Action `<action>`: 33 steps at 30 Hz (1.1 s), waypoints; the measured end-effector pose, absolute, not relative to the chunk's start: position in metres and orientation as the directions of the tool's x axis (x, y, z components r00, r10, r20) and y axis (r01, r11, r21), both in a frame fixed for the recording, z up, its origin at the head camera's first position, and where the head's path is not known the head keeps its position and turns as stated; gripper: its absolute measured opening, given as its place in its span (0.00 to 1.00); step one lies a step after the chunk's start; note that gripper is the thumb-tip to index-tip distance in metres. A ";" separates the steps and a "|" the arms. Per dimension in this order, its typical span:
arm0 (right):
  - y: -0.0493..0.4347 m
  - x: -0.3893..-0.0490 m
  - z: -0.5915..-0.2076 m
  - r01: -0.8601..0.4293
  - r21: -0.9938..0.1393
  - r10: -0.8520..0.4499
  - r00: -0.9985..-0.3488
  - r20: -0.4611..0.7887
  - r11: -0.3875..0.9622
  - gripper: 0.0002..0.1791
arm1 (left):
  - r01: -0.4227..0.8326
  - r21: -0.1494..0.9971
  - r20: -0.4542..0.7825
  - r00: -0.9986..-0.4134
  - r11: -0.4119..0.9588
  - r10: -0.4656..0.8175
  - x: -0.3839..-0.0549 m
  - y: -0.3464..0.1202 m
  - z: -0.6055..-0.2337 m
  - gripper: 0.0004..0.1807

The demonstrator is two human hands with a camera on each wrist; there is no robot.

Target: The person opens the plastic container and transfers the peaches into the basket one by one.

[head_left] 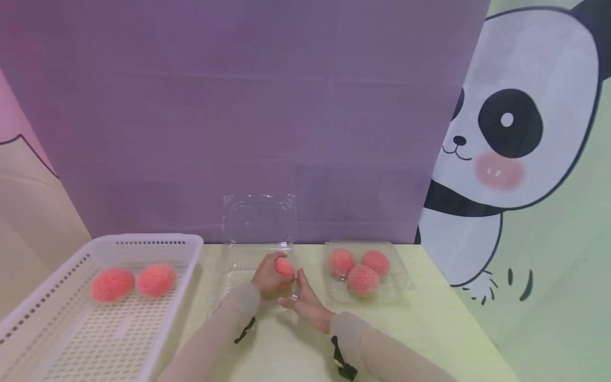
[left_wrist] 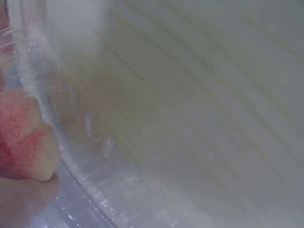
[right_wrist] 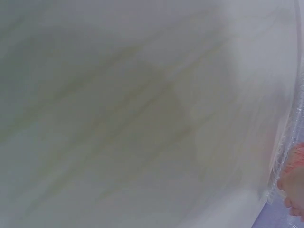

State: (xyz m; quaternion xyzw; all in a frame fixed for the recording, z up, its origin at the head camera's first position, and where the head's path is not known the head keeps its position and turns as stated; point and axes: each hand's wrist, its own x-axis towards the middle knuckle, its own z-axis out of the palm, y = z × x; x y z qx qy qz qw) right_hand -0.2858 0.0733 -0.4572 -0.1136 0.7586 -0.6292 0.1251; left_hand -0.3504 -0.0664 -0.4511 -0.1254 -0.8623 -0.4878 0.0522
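Observation:
My left hand [head_left: 270, 275] grips a pink-red peach [head_left: 285, 266] over the right part of an open clear plastic clamshell box [head_left: 234, 278]. In the left wrist view the peach [left_wrist: 23, 137] shows a crease and a pale side, with a finger or thumb against its lower edge. The box's lid [head_left: 259, 220] stands upright at the back. Just right of the box is my right hand [head_left: 310, 305], its fingers extended and spread near the box's edge, holding nothing I can see. At the right wrist view's edge, part of a peach [right_wrist: 295, 159] and some fingertips show.
A white perforated basket [head_left: 162, 339] stands on the left with two peaches [head_left: 135, 283] inside. To the right, a clear box [head_left: 396, 289] contains three peaches [head_left: 363, 280]. A purple backdrop [head_left: 258, 116] rises behind the pale table [head_left: 429, 334].

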 end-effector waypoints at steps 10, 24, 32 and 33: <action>0.074 -0.290 -0.462 -0.003 -0.983 -0.323 -0.945 -0.059 0.186 0.58 | 0.266 0.811 0.229 -0.964 0.521 0.136 -0.344 -0.066 -0.434 0.36; 0.073 -0.291 -0.463 0.005 -0.980 -0.299 -0.952 -0.065 0.197 0.57 | 0.214 0.813 0.209 -0.975 0.541 0.071 -0.320 -0.075 -0.391 0.36; 0.072 -0.288 -0.462 0.000 -0.975 -0.295 -0.953 -0.067 0.221 0.57 | 0.164 0.817 0.157 -0.986 0.553 0.060 -0.305 -0.081 -0.373 0.35; 0.072 -0.288 -0.461 0.004 -0.974 -0.293 -0.953 -0.071 0.225 0.57 | 0.163 0.820 0.154 -0.986 0.549 0.063 -0.303 -0.082 -0.371 0.35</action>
